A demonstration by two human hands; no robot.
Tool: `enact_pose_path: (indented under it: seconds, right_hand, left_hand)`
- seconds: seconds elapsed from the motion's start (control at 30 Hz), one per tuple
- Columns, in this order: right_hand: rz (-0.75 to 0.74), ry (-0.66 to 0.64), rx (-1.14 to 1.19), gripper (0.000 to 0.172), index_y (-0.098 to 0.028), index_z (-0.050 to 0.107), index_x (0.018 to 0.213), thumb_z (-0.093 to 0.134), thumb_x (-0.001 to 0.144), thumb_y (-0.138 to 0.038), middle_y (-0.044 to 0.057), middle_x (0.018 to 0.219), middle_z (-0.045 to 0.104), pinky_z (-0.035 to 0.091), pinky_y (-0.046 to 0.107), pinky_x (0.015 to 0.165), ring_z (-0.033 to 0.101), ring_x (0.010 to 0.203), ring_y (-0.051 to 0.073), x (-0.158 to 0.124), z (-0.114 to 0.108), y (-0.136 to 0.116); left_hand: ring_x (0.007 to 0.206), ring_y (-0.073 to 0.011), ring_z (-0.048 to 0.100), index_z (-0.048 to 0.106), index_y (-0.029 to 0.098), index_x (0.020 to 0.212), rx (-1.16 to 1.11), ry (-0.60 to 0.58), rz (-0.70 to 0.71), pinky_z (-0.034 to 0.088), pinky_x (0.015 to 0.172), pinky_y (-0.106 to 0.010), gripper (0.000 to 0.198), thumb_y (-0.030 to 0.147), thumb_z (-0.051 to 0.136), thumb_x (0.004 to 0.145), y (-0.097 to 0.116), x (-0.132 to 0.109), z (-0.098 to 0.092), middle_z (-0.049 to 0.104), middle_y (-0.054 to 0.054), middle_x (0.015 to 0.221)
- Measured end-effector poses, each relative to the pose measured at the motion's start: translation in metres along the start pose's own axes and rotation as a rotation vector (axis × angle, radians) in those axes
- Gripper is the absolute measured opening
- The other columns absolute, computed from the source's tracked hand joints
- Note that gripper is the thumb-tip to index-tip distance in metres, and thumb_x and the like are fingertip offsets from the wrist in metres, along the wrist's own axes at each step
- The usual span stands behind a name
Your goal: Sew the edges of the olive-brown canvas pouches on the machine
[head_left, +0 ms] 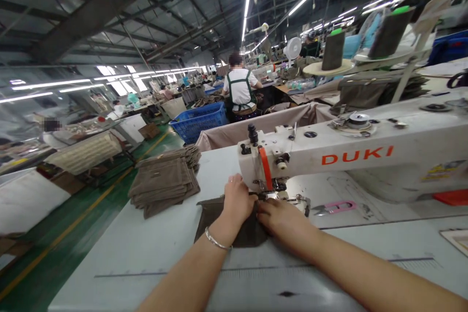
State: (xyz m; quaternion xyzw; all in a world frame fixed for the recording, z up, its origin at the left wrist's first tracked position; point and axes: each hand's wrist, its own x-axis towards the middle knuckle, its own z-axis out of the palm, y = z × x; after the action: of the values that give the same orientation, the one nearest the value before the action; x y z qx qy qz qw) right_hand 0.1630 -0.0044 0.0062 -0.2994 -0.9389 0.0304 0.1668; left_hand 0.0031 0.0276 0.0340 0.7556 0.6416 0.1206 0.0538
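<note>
Head view, looking down past my forearms: my left hand (237,200) and right hand (281,222) sit just beside each other, both on top of a dark brown piece of fabric (215,217). It lies on the pale tabletop (146,248), right up at the front of the DUKI sewing machine (321,156). Whether either hand is gripping the cloth or only pressing on it, I can't tell from this angle. A silver bangle (217,239) circles my left wrist. My hands hide the spot where the cloth passes under the machine. As I judge it, the step in hand is guiding this piece through the machine, and that calls for both hands to keep it flat and steady. To the left on the tabletop lies a stack of folded taupe fabric pieces (164,183), and to the right of my hands are pink-handled thread snips (332,207). Farther off are a blue plastic crate (199,122) and a co-worker (239,90) in a white shirt and green apron.
</note>
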Motion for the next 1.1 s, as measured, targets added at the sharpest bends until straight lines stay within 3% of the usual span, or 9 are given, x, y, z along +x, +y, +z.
enact_pose_path:
  seconds: [0.1, 0.2, 0.33, 0.43, 0.6, 0.77, 1.1]
  right_hand:
    - [-0.019, -0.021, -0.012, 0.018, -0.014, 0.069, 0.097, 0.054, 0.089, -0.008, 0.010, 0.097, 0.067, 0.048, 0.037, 0.085, 0.059, 0.096, 0.024, -0.007, -0.004, 0.009]
    - [-0.035, -0.033, -0.006, 0.019, -0.016, 0.069, 0.101, 0.054, 0.090, -0.010, 0.008, 0.097, 0.067, 0.048, 0.035, 0.087, 0.060, 0.096, 0.022, -0.019, -0.005, 0.008]
    - [-0.017, -0.021, 0.010, 0.023, -0.018, 0.066, 0.110, 0.051, 0.093, -0.014, 0.007, 0.103, 0.067, 0.047, 0.034, 0.089, 0.059, 0.099, 0.020, -0.022, -0.002, 0.006]
    - [0.046, -0.001, 0.002, 0.026, -0.016, 0.065, 0.112, 0.048, 0.092, -0.009, 0.010, 0.107, 0.066, 0.049, 0.035, 0.085, 0.060, 0.099, 0.023, -0.014, -0.002, 0.009]
    - [0.118, 0.037, -0.032, 0.030, -0.013, 0.065, 0.112, 0.047, 0.089, -0.005, 0.013, 0.109, 0.066, 0.050, 0.040, 0.083, 0.061, 0.095, 0.026, -0.010, -0.005, 0.015]
    - [0.008, 0.032, -0.034, 0.022, -0.015, 0.068, 0.104, 0.052, 0.089, -0.009, 0.010, 0.105, 0.068, 0.049, 0.037, 0.090, 0.061, 0.099, 0.023, -0.028, -0.001, 0.015]
    - [0.008, 0.067, -0.002, 0.024, -0.016, 0.066, 0.110, 0.055, 0.089, -0.009, 0.010, 0.110, 0.068, 0.050, 0.039, 0.091, 0.061, 0.103, 0.024, -0.035, -0.001, 0.016]
  left_hand:
    - [0.110, -0.0269, 0.054, 0.064, 0.016, 0.103, -0.017, 0.056, 0.029, 0.041, 0.094, -0.039, 0.022, 0.011, 0.059, 0.082, 0.004, -0.004, 0.006, 0.062, -0.012, 0.112]
    - [0.095, -0.0222, 0.060, 0.064, 0.018, 0.098, -0.047, 0.039, 0.087, 0.047, 0.087, -0.035, 0.015, 0.011, 0.054, 0.089, 0.004, -0.028, 0.008, 0.063, -0.007, 0.100]
    - [0.100, -0.0223, 0.057, 0.062, 0.019, 0.109, -0.044, 0.038, 0.210, 0.047, 0.092, -0.039, 0.020, 0.012, 0.054, 0.091, -0.002, -0.053, 0.010, 0.059, -0.007, 0.105]
    - [0.104, -0.0239, 0.055, 0.060, 0.017, 0.116, 0.017, 0.066, 0.319, 0.048, 0.094, -0.044, 0.026, 0.010, 0.049, 0.093, -0.010, -0.046, 0.012, 0.058, -0.010, 0.111]
    - [0.117, -0.0268, 0.051, 0.063, 0.016, 0.110, 0.043, 0.039, 0.430, 0.041, 0.104, -0.048, 0.023, 0.009, 0.048, 0.094, -0.010, -0.024, 0.016, 0.061, -0.010, 0.114]
    - [0.111, -0.0222, 0.055, 0.060, 0.017, 0.118, -0.005, 0.017, 0.468, 0.047, 0.100, -0.039, 0.028, 0.010, 0.050, 0.093, 0.001, -0.041, 0.010, 0.061, -0.009, 0.118]
    - [0.115, -0.0237, 0.056, 0.062, 0.017, 0.115, -0.023, 0.029, 0.471, 0.046, 0.101, -0.042, 0.029, 0.008, 0.044, 0.094, 0.009, -0.048, 0.007, 0.063, -0.010, 0.121]
